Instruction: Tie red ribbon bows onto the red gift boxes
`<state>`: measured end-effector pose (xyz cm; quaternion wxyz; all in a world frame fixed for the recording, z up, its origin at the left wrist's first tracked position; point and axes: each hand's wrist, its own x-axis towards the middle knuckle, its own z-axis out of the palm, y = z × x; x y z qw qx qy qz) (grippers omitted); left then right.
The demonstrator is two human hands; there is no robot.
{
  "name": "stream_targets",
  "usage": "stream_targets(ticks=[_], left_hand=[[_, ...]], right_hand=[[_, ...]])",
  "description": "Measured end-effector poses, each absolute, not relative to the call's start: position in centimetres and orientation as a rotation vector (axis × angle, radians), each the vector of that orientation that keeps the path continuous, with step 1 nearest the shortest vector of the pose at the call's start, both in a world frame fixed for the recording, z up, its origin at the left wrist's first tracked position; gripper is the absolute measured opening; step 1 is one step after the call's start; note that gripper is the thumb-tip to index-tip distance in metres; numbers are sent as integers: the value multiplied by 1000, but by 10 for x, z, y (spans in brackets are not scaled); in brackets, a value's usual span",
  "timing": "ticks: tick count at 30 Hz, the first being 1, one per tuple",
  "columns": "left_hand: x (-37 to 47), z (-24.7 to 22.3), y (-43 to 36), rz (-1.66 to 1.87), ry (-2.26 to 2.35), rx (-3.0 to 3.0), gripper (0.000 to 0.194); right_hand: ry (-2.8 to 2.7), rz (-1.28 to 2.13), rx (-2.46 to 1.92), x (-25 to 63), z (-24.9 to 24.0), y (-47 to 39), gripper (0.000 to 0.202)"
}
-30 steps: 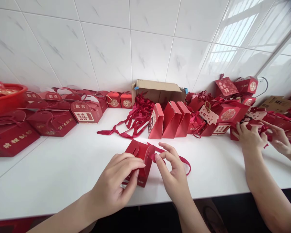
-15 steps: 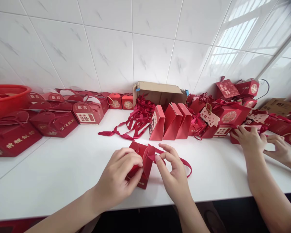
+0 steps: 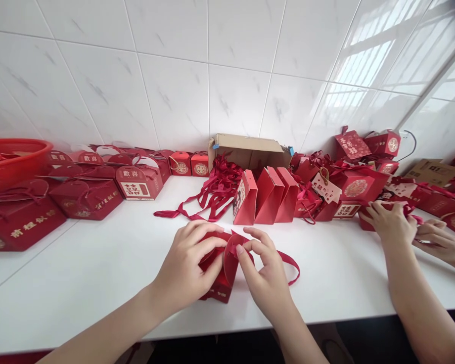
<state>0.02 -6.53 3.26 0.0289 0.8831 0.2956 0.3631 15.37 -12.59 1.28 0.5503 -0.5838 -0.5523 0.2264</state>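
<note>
A small red paper gift box [image 3: 220, 294] stands on the white table in front of me, its rounded top flaps raised. My left hand [image 3: 191, 265] curls over its left side, thumb and fingers closed on it; the fingertips are partly hidden inside. At the slot in the right flap, my right hand [image 3: 263, 270] pinches the end of a dark red ribbon [image 3: 294, 265] between thumb and index finger. Behind that hand the rest of the ribbon loops out to the right on the table.
Beyond the box lie a heap of ribbons [image 3: 223, 177], an open cardboard carton [image 3: 250, 144] and three upright red boxes [image 3: 267, 199]. Finished-looking boxes [image 3: 138, 184] and a red basin [image 3: 18, 162] line the left. At right, another person's hands [image 3: 392, 222] handle a red box.
My right hand has moved in against the flap, bringing the ribbon end to its slot. My left fingers have shifted slightly over the box. The view has tilted up a little.
</note>
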Motion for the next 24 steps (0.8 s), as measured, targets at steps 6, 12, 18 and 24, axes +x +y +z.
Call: stream_targets(ticks=[6,12,18,24], left_hand=[[0,43,-60,1354,926,2900,14],[-6,80,-54,1665,906,2962,12],[-24,74,-73,1433,1077,2779,34],[-34,25,-89,975,1293,2571,41]], right_hand=[[-1334,435,-1440,159,17,-118,18],[-1483,723,-1141,159,38,-97,24],[-1421,758,-918,157,79,-105,20],[-1270,365,-719,183,109,-137,27]])
